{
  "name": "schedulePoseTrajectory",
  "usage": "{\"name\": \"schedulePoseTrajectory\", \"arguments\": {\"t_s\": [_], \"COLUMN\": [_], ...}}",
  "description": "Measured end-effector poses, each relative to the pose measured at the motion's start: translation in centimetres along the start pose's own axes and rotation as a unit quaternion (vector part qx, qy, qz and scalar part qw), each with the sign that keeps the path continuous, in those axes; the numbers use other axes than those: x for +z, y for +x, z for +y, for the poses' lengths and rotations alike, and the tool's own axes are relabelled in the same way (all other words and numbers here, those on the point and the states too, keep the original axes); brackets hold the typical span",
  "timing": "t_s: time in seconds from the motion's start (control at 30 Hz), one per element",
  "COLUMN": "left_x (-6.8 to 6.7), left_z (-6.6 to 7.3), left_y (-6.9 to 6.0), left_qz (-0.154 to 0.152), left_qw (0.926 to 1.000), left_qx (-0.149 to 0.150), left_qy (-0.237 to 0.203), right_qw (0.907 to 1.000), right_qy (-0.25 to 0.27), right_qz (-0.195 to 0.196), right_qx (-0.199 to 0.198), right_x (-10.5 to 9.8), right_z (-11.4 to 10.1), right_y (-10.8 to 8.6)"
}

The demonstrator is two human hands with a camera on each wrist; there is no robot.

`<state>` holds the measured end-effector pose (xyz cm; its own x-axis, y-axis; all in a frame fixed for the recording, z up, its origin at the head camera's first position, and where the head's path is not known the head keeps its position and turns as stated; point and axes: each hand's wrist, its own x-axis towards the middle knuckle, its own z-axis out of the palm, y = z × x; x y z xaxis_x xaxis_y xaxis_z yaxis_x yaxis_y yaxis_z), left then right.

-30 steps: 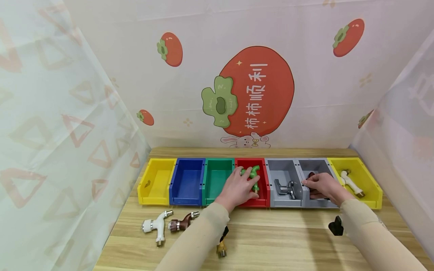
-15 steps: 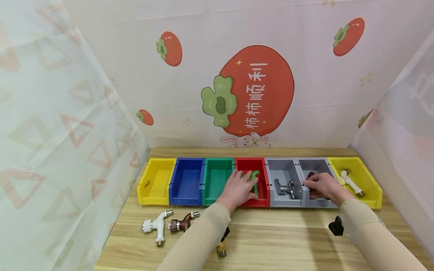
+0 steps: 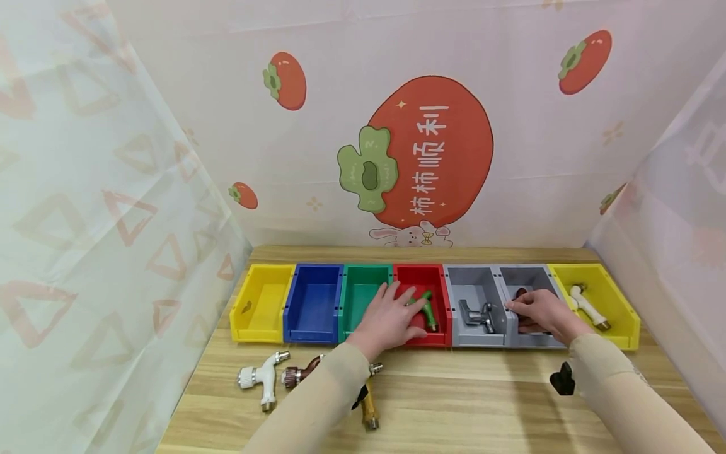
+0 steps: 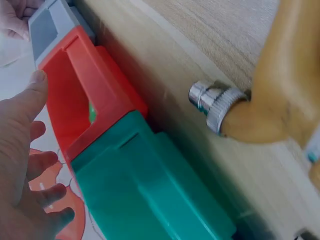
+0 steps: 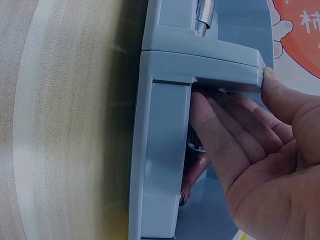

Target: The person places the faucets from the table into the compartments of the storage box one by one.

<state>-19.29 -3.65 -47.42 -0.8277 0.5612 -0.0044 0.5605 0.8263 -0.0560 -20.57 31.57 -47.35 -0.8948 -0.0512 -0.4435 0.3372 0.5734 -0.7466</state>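
Observation:
My left hand (image 3: 388,318) hovers with spread fingers over the border of the green bin (image 3: 363,290) and the red bin (image 3: 416,340). Beside its fingertips, a green faucet (image 3: 426,311) lies in the red bin; in the left wrist view only a sliver of it shows. My right hand (image 3: 541,312) pinches the side wall of the right grey bin (image 5: 165,160), thumb on the rim and fingers inside. Partly hidden under those fingers is a dark red-brown faucet (image 5: 197,170). The neighbouring grey bin holds a chrome faucet (image 3: 482,317).
A white faucet (image 3: 590,306) lies in the right yellow bin (image 3: 624,315). Left of the green bin stand a blue bin (image 3: 312,309) and another yellow bin (image 3: 266,302). On the table lie a white faucet (image 3: 266,378), a brown faucet (image 3: 300,375) and a yellow faucet (image 4: 280,85), near my left sleeve.
My left hand has let go of the green faucet and drawn back left. The faucet now lies lower in the red bin. The right hand stays put.

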Motion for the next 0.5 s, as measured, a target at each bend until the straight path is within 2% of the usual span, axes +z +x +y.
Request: {"name": "schedulePoseTrajectory", "arguments": {"t_s": [0.27,0.5], "left_x": [-0.2,-0.7], "left_z": [-0.6,-0.9], "left_y": [-1.5,-3.6], "left_qz": [-0.009,-0.011], "left_qw": [0.9998,0.9997], "left_qx": [0.007,0.013], "left_qy": [-0.019,-0.02], "right_qw": [1.0,1.0], "right_qy": [0.002,-0.003], "right_qz": [-0.001,0.0], "right_qx": [-0.003,-0.003], "right_x": [0.0,0.0], "right_z": [0.2,0.2], "right_y": [0.0,0.1]}}
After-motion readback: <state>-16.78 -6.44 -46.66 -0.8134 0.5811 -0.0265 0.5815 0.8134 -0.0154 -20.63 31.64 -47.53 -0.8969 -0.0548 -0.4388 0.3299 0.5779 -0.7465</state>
